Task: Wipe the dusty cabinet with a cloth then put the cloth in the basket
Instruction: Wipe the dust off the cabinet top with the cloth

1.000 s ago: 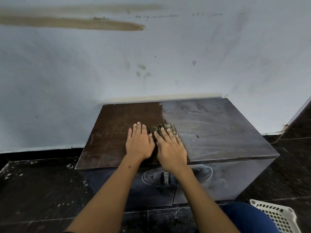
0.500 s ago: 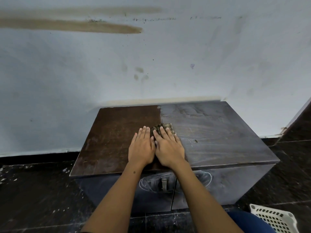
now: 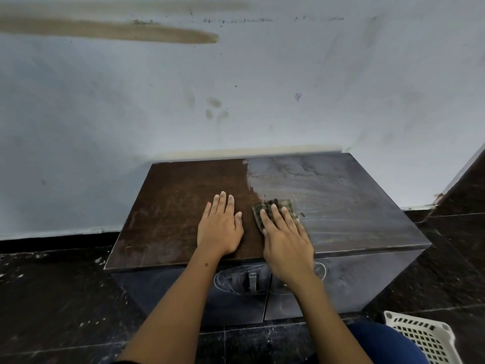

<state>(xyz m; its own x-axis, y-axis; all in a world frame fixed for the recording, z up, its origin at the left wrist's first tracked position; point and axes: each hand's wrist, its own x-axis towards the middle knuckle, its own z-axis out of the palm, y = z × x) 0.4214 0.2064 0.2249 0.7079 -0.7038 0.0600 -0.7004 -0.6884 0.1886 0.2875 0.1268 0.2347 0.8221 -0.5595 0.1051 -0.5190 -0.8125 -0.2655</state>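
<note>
Checked cloth [image 3: 275,210] pinned flat under the straight fingers of the right hand [image 3: 284,239], just right of frame centre on the cabinet top [image 3: 183,206], exactly at the border between the wiped brown left half and the grey dusty right half [image 3: 341,200]. Left hand [image 3: 220,229] spread flat on the clean side just beside it, holding nothing. Probably mid-wipe, with the dust all lying rightward of the cloth and so nearer the right hand, and the white basket [image 3: 420,334] waiting on the floor at lower right.
</note>
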